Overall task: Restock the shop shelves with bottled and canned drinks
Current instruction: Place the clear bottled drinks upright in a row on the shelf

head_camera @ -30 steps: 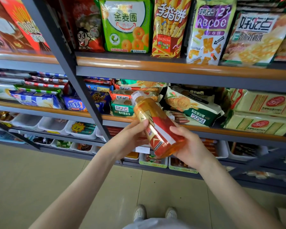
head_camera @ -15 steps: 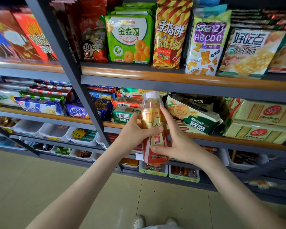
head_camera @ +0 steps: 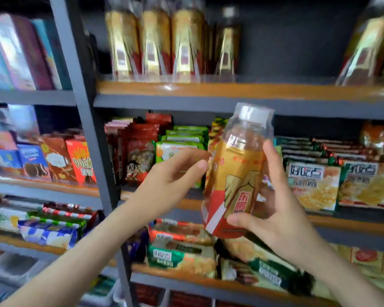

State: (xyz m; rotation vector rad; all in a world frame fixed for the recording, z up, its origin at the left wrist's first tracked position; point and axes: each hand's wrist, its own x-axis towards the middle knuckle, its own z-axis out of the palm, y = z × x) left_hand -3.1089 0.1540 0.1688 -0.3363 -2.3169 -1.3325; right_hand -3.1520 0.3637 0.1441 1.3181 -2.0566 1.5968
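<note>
While a grey shelf unit (head_camera: 84,120) with wood-edged boards fills the whole view, two bare forearms reach in from the near edge. The right hand (head_camera: 282,209) has its grip clamped on a drink bottle (head_camera: 235,173): the thumb lies across the low front of the red and gold label and the fingers curl round the back. The bottle is in the air in front of the middle shelf, tilted a little, with its clear cap up and to the right. The left hand (head_camera: 171,176) has its grip apart, fingers loosely straight, tips at the bottle's left edge; I cannot tell whether they touch it. Behind the hands, snack packets (head_camera: 313,185) crowd the middle and lower shelves. Farther up, the top shelf (head_camera: 208,90) carries a blurred row of bottles (head_camera: 153,41) on its left part, with another bottle (head_camera: 364,47) at the far right.
</note>
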